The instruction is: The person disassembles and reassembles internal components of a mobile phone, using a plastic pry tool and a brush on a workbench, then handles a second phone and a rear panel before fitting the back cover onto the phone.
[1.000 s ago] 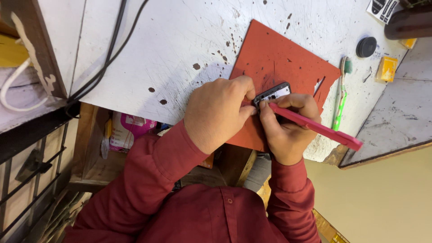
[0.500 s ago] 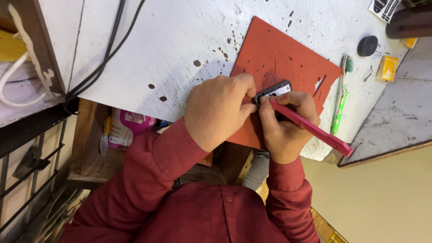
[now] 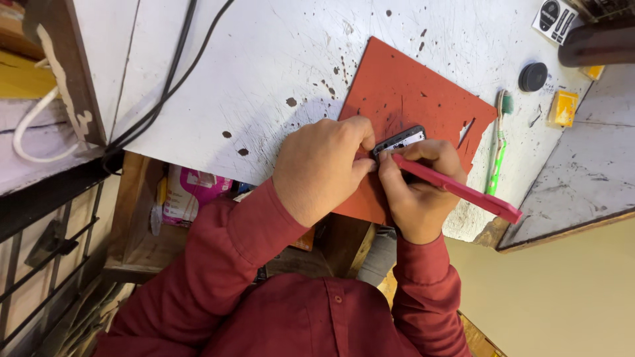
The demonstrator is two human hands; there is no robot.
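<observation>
The small dark phone frame lay on the red-orange mat, near the mat's lower middle, with only its upper end and pale inner strip showing past your fingers. Its long axis ran on a slant, rising from lower left to upper right, the exposed end pointing toward the mat's right corner.

Your left hand was curled over its left end, fingers bent and pressed down onto it, pinning it to the mat. Your right hand was closed around a red pry tool, pinched like a pen between thumb and fingers; its tip met the frame's lower edge, and its handle ran down and right, out past the table's edge. Your two hands touched each other over the frame and hid most of it, so how much of its length sat beneath them could not be told.

The mat rested on a scratched white table flecked with dark spots. Just right of the mat lay a green toothbrush, roughly upright in the view. Further right sat a round black cap and a small yellow packet, both well apart from your hands. Black cables crossed the table's left side. Below the table edge, an open wooden drawer held a pink and white packet.
</observation>
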